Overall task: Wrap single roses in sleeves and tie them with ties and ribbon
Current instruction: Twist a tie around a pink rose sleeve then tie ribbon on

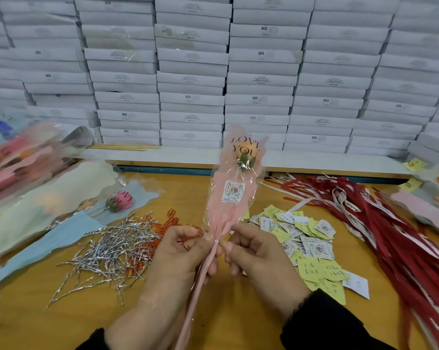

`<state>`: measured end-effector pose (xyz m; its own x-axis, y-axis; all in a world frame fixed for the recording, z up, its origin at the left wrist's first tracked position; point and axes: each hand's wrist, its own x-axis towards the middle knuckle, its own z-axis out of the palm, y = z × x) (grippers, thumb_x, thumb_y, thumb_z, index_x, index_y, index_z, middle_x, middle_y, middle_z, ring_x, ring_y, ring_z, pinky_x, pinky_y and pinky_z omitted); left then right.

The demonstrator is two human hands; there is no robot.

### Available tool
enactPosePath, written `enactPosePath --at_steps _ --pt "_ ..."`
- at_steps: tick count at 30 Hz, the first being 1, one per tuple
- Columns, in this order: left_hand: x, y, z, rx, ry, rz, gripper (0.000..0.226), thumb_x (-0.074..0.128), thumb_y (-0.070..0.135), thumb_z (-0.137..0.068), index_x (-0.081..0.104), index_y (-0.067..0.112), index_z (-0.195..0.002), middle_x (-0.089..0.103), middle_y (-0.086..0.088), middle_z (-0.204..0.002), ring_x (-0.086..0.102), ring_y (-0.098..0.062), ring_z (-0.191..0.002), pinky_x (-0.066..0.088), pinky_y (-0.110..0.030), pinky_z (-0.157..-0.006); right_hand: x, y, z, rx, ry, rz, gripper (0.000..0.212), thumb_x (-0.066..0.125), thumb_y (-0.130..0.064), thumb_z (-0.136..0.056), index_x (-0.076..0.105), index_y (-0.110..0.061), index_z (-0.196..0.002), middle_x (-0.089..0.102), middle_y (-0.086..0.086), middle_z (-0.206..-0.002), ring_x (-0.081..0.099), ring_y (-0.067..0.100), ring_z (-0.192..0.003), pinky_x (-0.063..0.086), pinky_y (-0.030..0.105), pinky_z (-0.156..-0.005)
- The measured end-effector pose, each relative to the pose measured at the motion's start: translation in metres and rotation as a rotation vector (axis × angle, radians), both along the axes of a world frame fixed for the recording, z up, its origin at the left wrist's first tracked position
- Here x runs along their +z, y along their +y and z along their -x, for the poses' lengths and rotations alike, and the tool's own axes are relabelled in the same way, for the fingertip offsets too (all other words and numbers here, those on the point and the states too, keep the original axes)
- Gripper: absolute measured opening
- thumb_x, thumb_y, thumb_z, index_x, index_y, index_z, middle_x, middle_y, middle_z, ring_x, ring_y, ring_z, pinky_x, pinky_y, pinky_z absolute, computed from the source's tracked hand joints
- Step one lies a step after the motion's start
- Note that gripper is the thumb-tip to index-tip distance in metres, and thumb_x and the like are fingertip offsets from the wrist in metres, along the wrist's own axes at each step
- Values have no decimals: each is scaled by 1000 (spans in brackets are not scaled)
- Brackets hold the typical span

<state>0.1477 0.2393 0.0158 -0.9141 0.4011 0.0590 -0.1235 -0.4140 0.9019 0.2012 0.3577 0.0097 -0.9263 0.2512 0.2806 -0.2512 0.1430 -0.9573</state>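
Note:
An orange rose (246, 154) stands upright inside a pink and clear "LOVE YOU" sleeve (232, 198) with a sticker on its front. My left hand (178, 251) grips the gathered neck of the sleeve. My right hand (253, 251) pinches a silver twist tie (216, 241) wound round that neck. A heap of silver ties (112, 248) lies to the left on the wooden table (238, 324). Red ribbons (380, 223) lie in a long bundle at the right.
A pink rose in a blue sleeve (119, 200) lies at the left beside stacked sleeves (36, 198). Yellow notes and stickers (306, 243) are scattered right of my hands. Orange clips (171, 218) lie behind the ties. White boxes (213, 72) are stacked as a wall at the back.

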Motion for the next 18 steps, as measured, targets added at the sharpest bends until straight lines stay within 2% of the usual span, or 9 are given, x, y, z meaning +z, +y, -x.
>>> enactPosePath --at_steps 2,5,8,10,13,18 --pt "1 0 -1 22 8 -7 31 63 14 -65 41 9 -87 59 -13 -52 45 -14 -32 31 -14 -31 0 0 0 -4 -3 -1 21 57 -1 -89 62 -19 -98 55 -7 -57 48 7 -48 41 15 -51" --pt "1 -2 -3 28 58 32 20 62 9 -73 50 3 -88 59 -12 -52 46 -13 -33 34 -15 -32 -1 -2 -1 -1 -5 17 14 60 -8 -89 65 -17 -98 58 -3 -68 51 8 -55 42 15 -56" --pt "-2 -2 -2 43 90 63 12 61 7 -79 59 0 -89 55 -11 -47 45 -12 -33 37 -16 -33 1 -4 -2 21 20 -33 7 63 -24 -82 66 -27 -76 60 -6 -72 54 8 -67 42 17 -63" --pt "-3 -1 -3 48 89 72 13 62 9 -78 61 0 -87 52 -11 -44 44 -12 -32 37 -16 -34 1 -5 -2 4 43 -69 15 66 -18 -83 65 -26 -70 58 -3 -69 53 11 -69 42 21 -65" --pt "-3 1 -4 40 80 68 22 65 17 -67 65 -1 -79 51 -11 -42 43 -12 -31 36 -15 -33 1 -4 -3 -3 83 1 28 64 -5 -84 68 -25 -64 56 0 -63 51 7 -58 44 16 -58" --pt "-2 0 -6 7 76 80 17 68 23 -62 71 7 -62 51 -11 -43 41 -11 -32 35 -15 -34 4 -2 -4 21 84 35 33 61 -2 -84 69 -25 -61 56 -7 -56 50 4 -52 43 14 -56"
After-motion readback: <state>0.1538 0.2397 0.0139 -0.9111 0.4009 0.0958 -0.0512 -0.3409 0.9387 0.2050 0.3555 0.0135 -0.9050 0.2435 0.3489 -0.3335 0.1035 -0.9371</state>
